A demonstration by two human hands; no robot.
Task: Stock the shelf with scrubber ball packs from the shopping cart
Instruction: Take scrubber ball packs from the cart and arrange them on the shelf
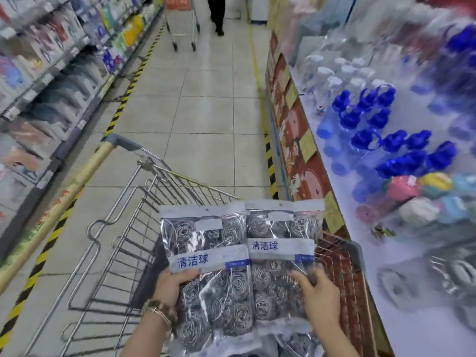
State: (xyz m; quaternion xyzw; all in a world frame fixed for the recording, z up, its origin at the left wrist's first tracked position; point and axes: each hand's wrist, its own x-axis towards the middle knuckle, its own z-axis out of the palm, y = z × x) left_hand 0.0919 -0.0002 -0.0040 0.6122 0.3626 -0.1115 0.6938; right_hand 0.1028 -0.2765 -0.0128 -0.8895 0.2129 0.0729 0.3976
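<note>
Two clear scrubber ball packs full of steel-wool balls are held side by side above the wire shopping cart (134, 228). My left hand (170, 287) grips the left pack (206, 256) at its left edge, thumb on the white label. My right hand (319, 297) grips the right pack (280, 243) at its lower right side. More packs (296, 342) lie in the cart beneath them. The white shelf (401, 305) stands immediately to the right, blurred, with what look like more scrubber packs (448, 282) lying on it.
Blue-capped and white-capped clear bottles (386, 124) and coloured items (417, 194) fill the right shelf. Stocked shelves (46, 81) line the left of the tiled aisle. Farther down stand another cart (183, 24) and a person's legs (217, 14). Yellow-black tape (128, 88) edges the floor.
</note>
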